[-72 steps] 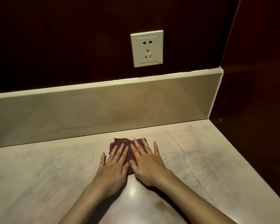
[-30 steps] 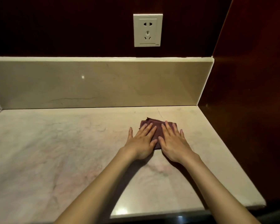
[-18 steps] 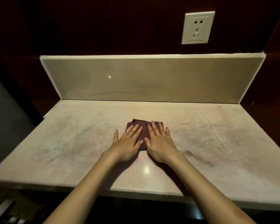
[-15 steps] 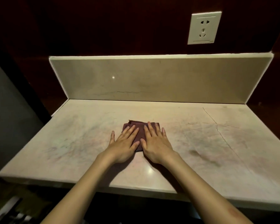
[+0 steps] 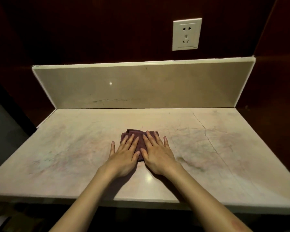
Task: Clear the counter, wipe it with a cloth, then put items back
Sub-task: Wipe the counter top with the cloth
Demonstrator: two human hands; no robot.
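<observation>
- Near the counter's point(image 5: 74, 164) centre, head view: a folded maroon cloth point(image 5: 139, 138) lies flat.
- Left hand point(image 5: 124, 154) and right hand point(image 5: 157, 153) press on it with flat, spread palms, gripping nothing.
- At one o'clock on the wall sits a socket point(image 5: 187, 34).
- Cloth looks soft, light, limp; likely best pinched at its twelve o'clock edge.

Maroon cloth point(image 5: 139, 137), veined beige counter point(image 5: 74, 156)
</observation>
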